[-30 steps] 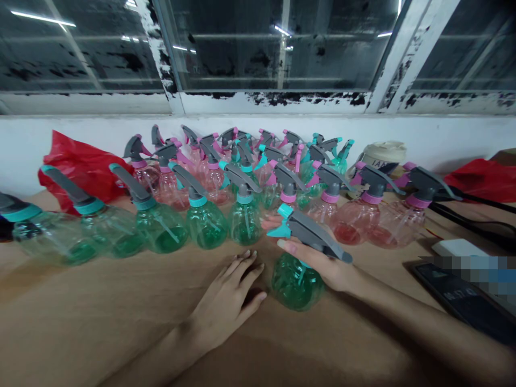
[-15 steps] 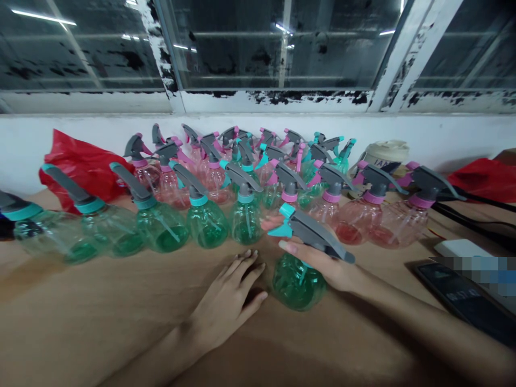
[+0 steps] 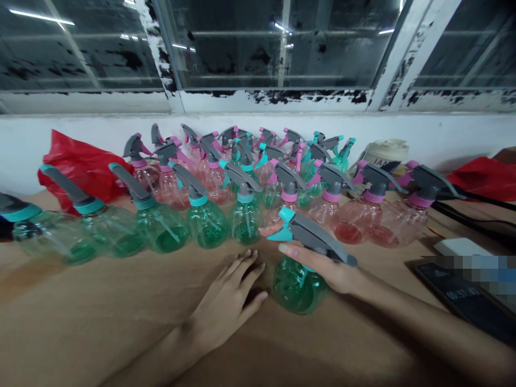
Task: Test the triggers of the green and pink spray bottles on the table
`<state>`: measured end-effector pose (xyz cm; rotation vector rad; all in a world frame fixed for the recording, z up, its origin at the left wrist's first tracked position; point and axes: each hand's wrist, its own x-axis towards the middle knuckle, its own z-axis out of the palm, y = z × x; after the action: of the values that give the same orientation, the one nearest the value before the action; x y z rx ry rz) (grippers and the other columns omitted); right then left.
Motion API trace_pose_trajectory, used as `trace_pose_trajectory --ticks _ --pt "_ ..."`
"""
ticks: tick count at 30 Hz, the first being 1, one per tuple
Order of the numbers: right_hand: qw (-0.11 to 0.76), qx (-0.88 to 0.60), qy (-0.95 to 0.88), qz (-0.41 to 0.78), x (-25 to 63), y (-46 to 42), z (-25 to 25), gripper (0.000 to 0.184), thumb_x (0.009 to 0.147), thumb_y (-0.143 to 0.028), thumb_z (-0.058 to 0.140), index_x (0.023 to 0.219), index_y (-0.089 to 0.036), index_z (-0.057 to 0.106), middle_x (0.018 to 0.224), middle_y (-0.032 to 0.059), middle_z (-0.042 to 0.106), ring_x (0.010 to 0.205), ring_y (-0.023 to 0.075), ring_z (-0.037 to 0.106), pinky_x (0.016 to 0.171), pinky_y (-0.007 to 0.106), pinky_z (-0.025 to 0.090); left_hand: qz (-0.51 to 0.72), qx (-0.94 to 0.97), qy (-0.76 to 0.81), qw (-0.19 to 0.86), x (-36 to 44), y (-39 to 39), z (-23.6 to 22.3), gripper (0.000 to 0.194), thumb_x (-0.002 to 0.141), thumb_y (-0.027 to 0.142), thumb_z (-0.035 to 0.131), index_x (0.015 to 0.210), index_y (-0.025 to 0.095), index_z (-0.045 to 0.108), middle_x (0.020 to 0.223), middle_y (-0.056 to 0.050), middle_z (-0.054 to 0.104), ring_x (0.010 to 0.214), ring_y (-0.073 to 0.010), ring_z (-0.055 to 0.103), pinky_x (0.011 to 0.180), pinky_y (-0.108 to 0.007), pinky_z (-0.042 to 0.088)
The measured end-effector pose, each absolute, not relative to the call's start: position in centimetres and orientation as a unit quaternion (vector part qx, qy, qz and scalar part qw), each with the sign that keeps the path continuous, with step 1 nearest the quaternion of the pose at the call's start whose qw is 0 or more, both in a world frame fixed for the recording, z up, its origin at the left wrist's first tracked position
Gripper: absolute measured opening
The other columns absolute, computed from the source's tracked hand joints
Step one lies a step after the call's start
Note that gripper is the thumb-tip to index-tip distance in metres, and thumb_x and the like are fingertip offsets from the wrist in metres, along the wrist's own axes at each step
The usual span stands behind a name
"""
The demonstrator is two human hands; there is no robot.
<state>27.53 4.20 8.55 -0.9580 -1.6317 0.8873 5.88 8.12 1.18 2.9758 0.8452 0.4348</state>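
Observation:
My right hand grips the neck of a green spray bottle with a grey and teal trigger head, standing on the wooden table in front of the rows. My left hand lies flat on the table just left of that bottle, fingers apart, holding nothing. Behind them, a row of green spray bottles runs to the left and pink spray bottles to the right.
More pink and green bottles crowd back toward the white wall under the window. Red plastic bags lie at the far left and far right. A cream tub, a white block and a dark phone sit at right.
The held bottle and my right hand have shifted slightly toward me. My left hand has stayed in place.

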Motion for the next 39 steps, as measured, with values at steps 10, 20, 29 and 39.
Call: trace_pose_trajectory --ticks 10,20,29,39 --pt "0.489 -0.409 -0.690 0.342 27.43 4.30 8.71 0.038 0.085 -0.030 0.058 0.123 -0.031 0.059 0.105 0.0013 0.072 0.103 0.0211 0.065 0.089 0.038 0.052 0.143 0.952 0.270 0.010 5.88 8.06 1.32 0.044 0.095 0.037 0.048 0.134 0.015 0.045 0.142 -0.014 0.044 0.132 -0.0280 0.039 0.104 -0.047 0.038" --pt "0.509 -0.406 -0.670 0.356 27.17 4.13 8.91 0.047 0.083 -0.025 0.061 0.129 -0.029 0.055 0.112 0.0037 0.070 0.108 0.0218 0.064 0.092 0.037 0.052 0.127 0.954 0.273 0.004 5.94 8.00 1.35 0.045 0.095 0.036 0.049 0.135 0.014 0.044 0.143 -0.014 0.043 0.133 -0.0278 0.037 0.106 -0.047 0.036" --pt "0.507 -0.378 -0.676 0.378 27.25 4.15 8.83 0.042 0.085 -0.022 0.059 0.125 -0.030 0.057 0.114 0.0026 0.070 0.112 0.0207 0.061 0.097 0.038 0.049 0.145 0.952 0.269 0.004 5.89 8.12 1.12 0.044 0.095 0.036 0.049 0.134 0.015 0.044 0.142 -0.014 0.044 0.132 -0.0278 0.039 0.104 -0.046 0.038" --pt "0.525 -0.367 -0.654 0.402 27.05 4.24 8.90 0.029 0.083 -0.021 0.059 0.111 -0.028 0.066 0.111 0.0030 0.070 0.107 0.0208 0.064 0.093 0.040 0.052 0.145 0.953 0.265 0.014 5.83 8.11 1.43 0.043 0.096 0.036 0.047 0.134 0.016 0.044 0.140 -0.014 0.046 0.132 -0.0278 0.038 0.105 -0.047 0.037"
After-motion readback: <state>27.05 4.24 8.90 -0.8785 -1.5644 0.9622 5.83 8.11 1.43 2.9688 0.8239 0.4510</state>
